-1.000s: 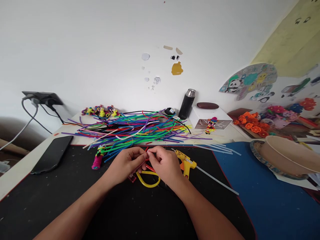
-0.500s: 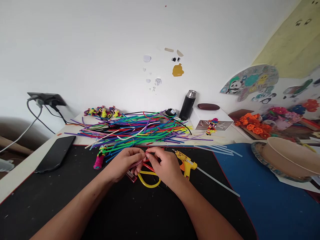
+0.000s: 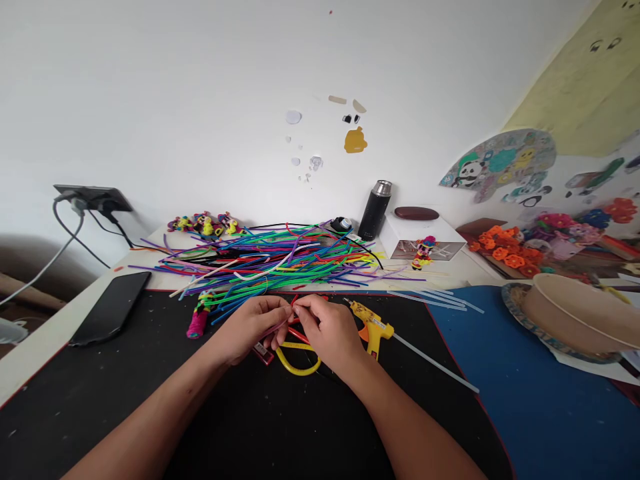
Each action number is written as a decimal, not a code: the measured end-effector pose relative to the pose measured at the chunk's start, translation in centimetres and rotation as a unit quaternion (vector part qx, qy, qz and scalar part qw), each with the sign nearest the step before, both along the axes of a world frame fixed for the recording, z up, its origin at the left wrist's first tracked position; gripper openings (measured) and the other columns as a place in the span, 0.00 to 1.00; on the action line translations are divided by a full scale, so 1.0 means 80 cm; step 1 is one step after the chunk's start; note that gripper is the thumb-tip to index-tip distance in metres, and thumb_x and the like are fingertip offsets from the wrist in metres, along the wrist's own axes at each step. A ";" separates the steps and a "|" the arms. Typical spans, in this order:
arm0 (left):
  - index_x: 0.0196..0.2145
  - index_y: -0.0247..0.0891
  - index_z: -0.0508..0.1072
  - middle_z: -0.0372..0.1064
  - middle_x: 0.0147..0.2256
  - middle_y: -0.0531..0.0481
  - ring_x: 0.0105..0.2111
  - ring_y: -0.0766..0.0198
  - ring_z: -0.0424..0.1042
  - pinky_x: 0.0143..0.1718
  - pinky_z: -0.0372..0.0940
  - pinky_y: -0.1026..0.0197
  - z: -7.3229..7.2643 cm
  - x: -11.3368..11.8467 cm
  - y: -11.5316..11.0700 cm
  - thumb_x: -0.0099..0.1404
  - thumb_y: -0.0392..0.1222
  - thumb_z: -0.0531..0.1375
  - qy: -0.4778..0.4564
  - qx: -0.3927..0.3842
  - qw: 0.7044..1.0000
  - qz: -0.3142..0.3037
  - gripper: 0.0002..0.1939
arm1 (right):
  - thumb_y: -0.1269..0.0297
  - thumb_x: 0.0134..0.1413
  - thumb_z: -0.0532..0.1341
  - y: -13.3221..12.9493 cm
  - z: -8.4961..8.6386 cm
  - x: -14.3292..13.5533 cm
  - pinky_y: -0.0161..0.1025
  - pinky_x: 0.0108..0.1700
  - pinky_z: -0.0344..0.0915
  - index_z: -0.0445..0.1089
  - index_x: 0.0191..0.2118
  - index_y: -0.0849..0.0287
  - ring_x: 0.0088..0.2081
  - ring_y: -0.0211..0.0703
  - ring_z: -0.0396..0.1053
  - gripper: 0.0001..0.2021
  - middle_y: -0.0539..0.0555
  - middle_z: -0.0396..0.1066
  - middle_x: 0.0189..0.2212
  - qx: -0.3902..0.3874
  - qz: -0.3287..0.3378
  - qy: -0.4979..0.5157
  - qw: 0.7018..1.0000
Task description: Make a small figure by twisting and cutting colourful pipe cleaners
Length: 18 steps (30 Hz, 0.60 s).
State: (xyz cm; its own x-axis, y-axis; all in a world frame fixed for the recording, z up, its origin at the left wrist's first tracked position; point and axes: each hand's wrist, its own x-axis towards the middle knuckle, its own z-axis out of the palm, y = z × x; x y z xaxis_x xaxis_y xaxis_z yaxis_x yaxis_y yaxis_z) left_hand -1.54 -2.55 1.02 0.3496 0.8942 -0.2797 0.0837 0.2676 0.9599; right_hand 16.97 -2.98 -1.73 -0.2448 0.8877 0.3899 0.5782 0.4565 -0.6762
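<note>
Two hands met fingertip to fingertip over the near part of the table (image 3: 50, 343), above a black mat (image 3: 240, 427). The left hand (image 3: 263, 323) was closed in a pinch on a thin pink strand (image 3: 277, 327), which ran slantwise along its fingers; the right hand (image 3: 327, 327) had its thumb and forefinger pinched on the strand's far end, the exact spot hidden by the fingertips. Just beneath them on the mat lay a yellow loop (image 3: 300, 372), with a dark red object (image 3: 264, 353) near its left side, partly covered by the left hand. A yellow glue gun (image 3: 373, 323) lay just right of the right hand, a long clear glue stick (image 3: 435, 363) reaching from its back toward the near right. To the left of the hands was a pink-bodied figure (image 3: 198, 325), and farther left a black phone (image 3: 110, 310). A tangled heap of coloured pipe cleaners (image 3: 280, 260) spread across the far side. Right of it stood a black bottle (image 3: 375, 212), beside a white box (image 3: 400, 233) with a brown case (image 3: 416, 213) on top. A wide bowl (image 3: 585, 313) sat at far right.
</note>
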 end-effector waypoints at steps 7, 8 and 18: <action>0.27 0.37 0.71 0.70 0.19 0.53 0.18 0.68 0.64 0.22 0.59 0.65 -0.004 -0.003 0.000 0.61 0.60 0.67 0.003 0.013 1.000 -0.008 0.22 | 0.66 0.68 0.62 -0.001 0.000 0.000 0.36 0.36 0.65 0.79 0.43 0.54 0.32 0.42 0.79 0.07 0.51 0.82 0.32 -0.008 0.002 0.009 1.000; 0.28 0.37 0.71 0.70 0.19 0.53 0.18 0.68 0.64 0.22 0.59 0.65 -0.004 -0.004 -0.001 0.62 0.60 0.67 0.005 0.015 1.000 -0.009 0.22 | 0.66 0.68 0.62 -0.001 0.001 0.000 0.36 0.35 0.65 0.79 0.43 0.54 0.32 0.42 0.79 0.07 0.50 0.82 0.32 -0.010 0.003 0.011 1.000; 0.36 0.37 0.76 0.74 0.31 0.49 0.29 0.64 0.69 0.31 0.66 0.63 0.008 -0.011 0.005 0.64 0.60 0.67 0.028 0.108 0.991 0.073 0.21 | 0.60 0.68 0.60 0.001 0.002 0.001 0.35 0.28 0.60 0.77 0.42 0.55 0.24 0.39 0.71 0.09 0.49 0.75 0.24 -0.050 0.005 0.107 0.993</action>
State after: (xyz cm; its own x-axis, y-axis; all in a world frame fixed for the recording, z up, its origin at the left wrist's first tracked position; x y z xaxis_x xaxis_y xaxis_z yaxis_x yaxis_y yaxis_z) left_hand -2.41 -2.11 1.63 0.2016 0.9751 -0.0926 0.1143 0.0704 0.9909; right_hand 17.02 -2.93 -1.58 -0.1755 0.9226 0.3434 0.4117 0.3857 -0.8257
